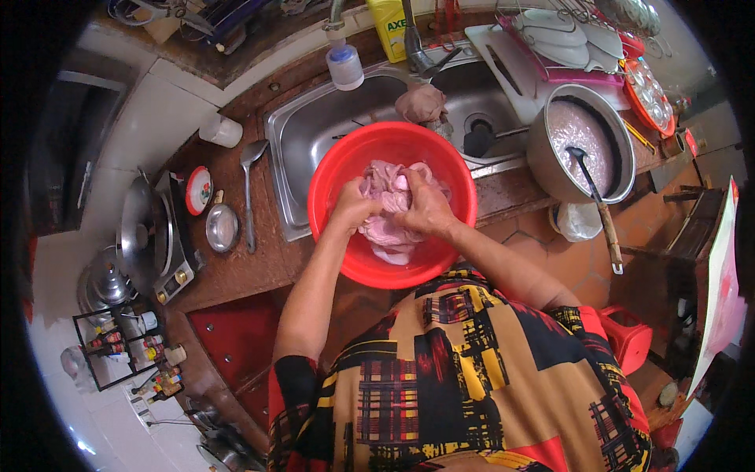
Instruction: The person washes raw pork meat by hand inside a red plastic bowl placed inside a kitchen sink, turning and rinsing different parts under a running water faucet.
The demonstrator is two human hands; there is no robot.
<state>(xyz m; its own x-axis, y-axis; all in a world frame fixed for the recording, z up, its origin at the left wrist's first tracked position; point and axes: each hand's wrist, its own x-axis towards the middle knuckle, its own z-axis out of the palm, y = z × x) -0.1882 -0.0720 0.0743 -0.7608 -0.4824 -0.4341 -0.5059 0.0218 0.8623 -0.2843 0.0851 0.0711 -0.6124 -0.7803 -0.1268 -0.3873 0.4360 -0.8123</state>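
A round red plastic basin [330,248] stands over the front edge of the steel double sink [289,135]. Inside it lies a bunched pink cloth [396,227], wet-looking and folded on itself. My left hand [354,205] grips the cloth from its left side, and my right hand [426,203] grips it from the right, fingers curled into the folds. Part of the cloth hangs below my hands towards the basin's near wall. Behind the basin, a brownish-pink bundled cloth [421,103] sits near the sink's divider.
A large metal pot [545,159] of pinkish-grey liquid, with a ladle [596,194] in it, stands right of the sink. Dishes in a rack [551,35] and a white cutting board [501,71] are behind. A metal spatula [249,194] and bowl [222,228] lie left, beside a stove [177,259].
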